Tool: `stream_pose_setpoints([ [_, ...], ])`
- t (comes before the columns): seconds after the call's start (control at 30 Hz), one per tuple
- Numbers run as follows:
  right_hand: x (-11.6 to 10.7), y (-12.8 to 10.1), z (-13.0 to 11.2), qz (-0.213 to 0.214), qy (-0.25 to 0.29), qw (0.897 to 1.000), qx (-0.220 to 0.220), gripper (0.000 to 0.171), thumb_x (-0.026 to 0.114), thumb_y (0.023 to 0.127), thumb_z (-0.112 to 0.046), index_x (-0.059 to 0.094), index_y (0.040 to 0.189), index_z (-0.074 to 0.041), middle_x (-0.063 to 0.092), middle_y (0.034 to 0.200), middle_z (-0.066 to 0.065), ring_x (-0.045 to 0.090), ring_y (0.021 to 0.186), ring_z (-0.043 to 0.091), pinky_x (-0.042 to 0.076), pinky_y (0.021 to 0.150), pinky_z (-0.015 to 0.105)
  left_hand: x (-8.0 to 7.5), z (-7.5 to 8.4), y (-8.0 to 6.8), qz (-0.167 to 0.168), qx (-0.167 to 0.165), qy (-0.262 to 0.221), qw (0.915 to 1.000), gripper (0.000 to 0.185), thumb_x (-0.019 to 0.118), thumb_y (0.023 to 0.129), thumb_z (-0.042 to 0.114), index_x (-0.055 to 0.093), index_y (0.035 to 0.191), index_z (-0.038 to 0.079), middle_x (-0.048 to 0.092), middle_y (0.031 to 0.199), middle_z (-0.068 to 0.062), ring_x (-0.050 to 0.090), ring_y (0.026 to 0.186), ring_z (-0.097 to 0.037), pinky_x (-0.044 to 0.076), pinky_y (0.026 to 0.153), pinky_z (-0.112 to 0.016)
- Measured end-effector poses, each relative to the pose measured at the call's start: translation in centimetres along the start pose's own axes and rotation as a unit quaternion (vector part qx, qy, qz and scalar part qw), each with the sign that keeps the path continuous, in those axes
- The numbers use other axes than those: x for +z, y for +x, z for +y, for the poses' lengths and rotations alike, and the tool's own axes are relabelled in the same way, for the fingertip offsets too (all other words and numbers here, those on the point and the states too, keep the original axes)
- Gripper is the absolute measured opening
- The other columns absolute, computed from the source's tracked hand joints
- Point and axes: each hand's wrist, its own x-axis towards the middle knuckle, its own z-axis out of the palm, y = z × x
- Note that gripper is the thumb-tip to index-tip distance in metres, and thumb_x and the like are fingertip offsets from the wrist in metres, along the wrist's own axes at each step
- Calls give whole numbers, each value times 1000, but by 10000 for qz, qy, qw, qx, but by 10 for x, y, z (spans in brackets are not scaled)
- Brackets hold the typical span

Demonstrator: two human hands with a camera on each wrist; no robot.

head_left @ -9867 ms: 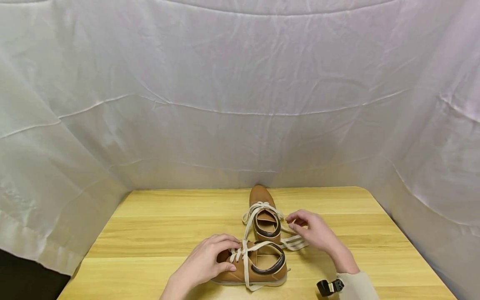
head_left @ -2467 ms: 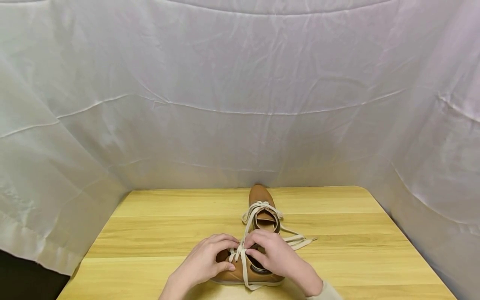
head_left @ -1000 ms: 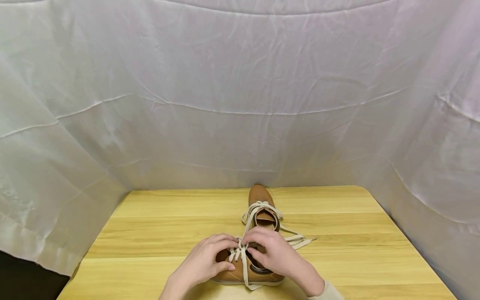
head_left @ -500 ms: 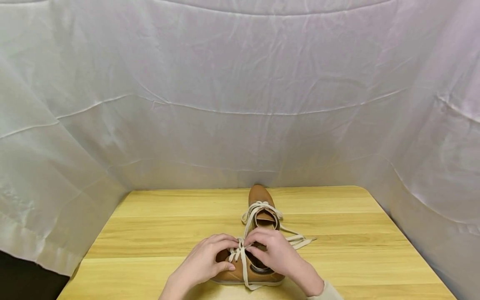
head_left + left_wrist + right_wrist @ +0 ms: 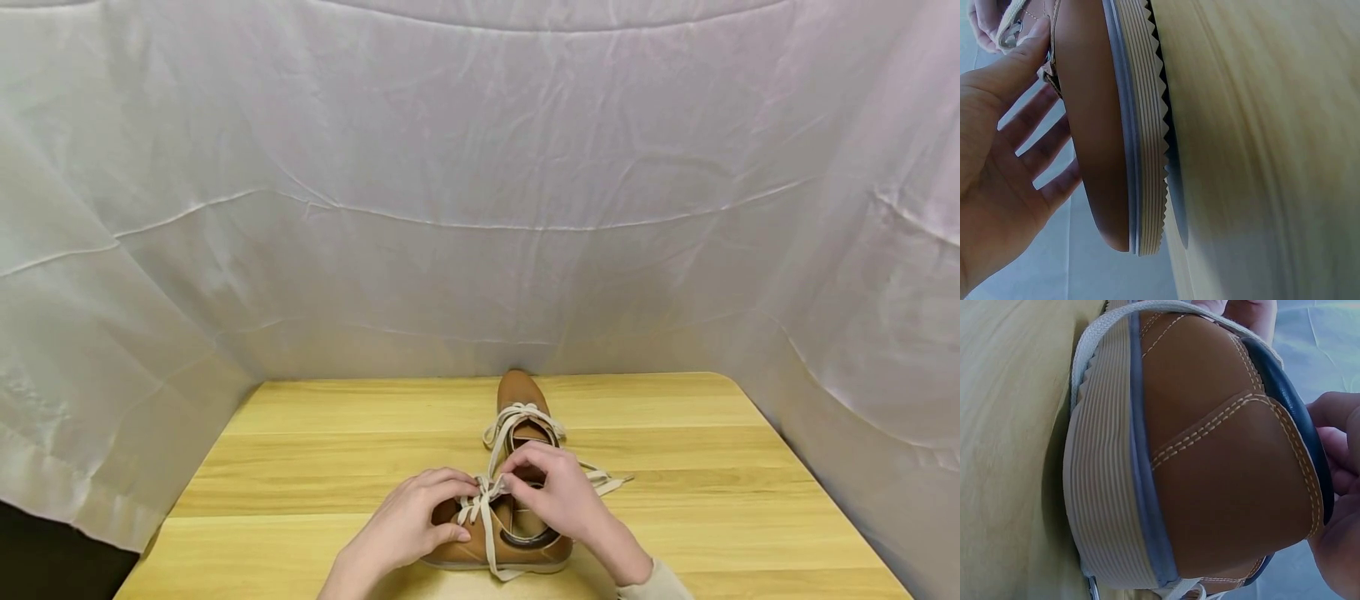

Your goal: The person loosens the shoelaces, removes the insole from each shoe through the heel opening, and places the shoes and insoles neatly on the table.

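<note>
A brown leather shoe [image 5: 517,554] lies sideways at the table's front, toe to the left. My left hand [image 5: 408,521] grips it over the front, thumb on the near side and fingers on the far side; the left wrist view shows this hand [image 5: 1004,156] against the upper. Just above the shoe's opening, my right hand [image 5: 558,492] pinches the off-white shoelace [image 5: 497,483] between thumb and index finger. The laces cross in a knot over the tongue, and one strand hangs down the near side. In the right wrist view, the heel [image 5: 1229,487] hides part of the right hand.
Behind stands a matching brown shoe [image 5: 517,387], toe away from me, its lace bow [image 5: 517,412] tied on top. Loose lace ends [image 5: 607,482] lie to its right on the wooden table [image 5: 337,450]. Grey-white curtains [image 5: 480,283] enclose the back and sides.
My right hand came from the table's right side to the near shoe's laces and worked there. In the last half second it rose slightly, drawing the lace up and right. The left hand stayed put.
</note>
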Motion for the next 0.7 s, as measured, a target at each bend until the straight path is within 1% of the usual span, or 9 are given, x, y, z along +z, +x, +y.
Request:
stream_pose_setpoints([
  [0.13, -1, 1, -1, 187, -41, 9996, 222, 14, 79, 88, -5, 75, 95, -17, 71, 94, -11, 65, 82, 2, 60, 72, 27, 0, 0, 0, -2, -21, 8, 10000, 50, 89, 81, 31, 72, 128, 22, 66, 133, 11, 63, 123, -15, 53, 102, -46],
  [0.2, -1, 1, -1, 216, -31, 9993, 310, 14, 78, 89, -5, 74, 94, -17, 70, 93, -12, 64, 79, 1, 59, 69, 27, 0, 0, 0, -1, -39, 21, 10000, 51, 89, 81, 31, 72, 128, 22, 66, 133, 12, 63, 123, -15, 53, 102, -47],
  [0.3, -1, 1, -1, 189, -68, 9994, 274, 10, 78, 89, -6, 75, 95, -14, 70, 93, -11, 65, 80, 3, 60, 70, 28, 0, 0, -1, -8, -63, 27, 10000, 51, 88, 81, 32, 72, 128, 23, 66, 133, 12, 63, 124, -15, 53, 102, -47],
  [0.4, -2, 1, 0, 122, -157, 9998, -36, 13, 79, 88, -4, 75, 99, -11, 72, 99, -6, 68, 89, 6, 61, 77, 30, 0, 0, -1, -29, -74, 24, 10000, 50, 88, 82, 33, 72, 128, 23, 66, 134, 12, 63, 124, -16, 53, 101, -48],
  [0.5, -4, 2, 0, 75, -300, 9977, -599, 24, 81, 84, 0, 74, 105, -10, 73, 109, -2, 70, 100, 12, 61, 87, 34, 0, 0, -1, -44, -86, 21, 10000, 50, 87, 82, 33, 72, 129, 23, 65, 134, 13, 63, 124, -16, 53, 101, -49],
  [0.57, -4, 3, -1, 24, -397, 9947, -945, 30, 81, 83, 1, 74, 110, -10, 72, 113, -1, 69, 107, 15, 59, 93, 34, 0, 0, -1, -47, -81, 15, 10000, 50, 87, 82, 33, 71, 129, 23, 65, 134, 12, 63, 124, -16, 53, 101, -49],
  [0.63, -5, 4, -2, -49, -493, 9910, -1240, 32, 81, 83, 1, 73, 112, -10, 71, 116, -1, 68, 109, 16, 58, 95, 33, 0, 0, -1, -43, -72, 14, 10000, 50, 87, 82, 32, 71, 129, 23, 65, 135, 12, 63, 124, -16, 53, 102, -48],
  [0.7, -5, 4, -4, -133, -605, 9873, -1461, 32, 82, 83, 1, 72, 112, -11, 70, 115, -1, 68, 107, 16, 58, 94, 30, 0, 0, -1, -38, -59, 20, 10000, 50, 88, 82, 32, 71, 129, 23, 66, 134, 11, 63, 124, -16, 53, 102, -48],
])
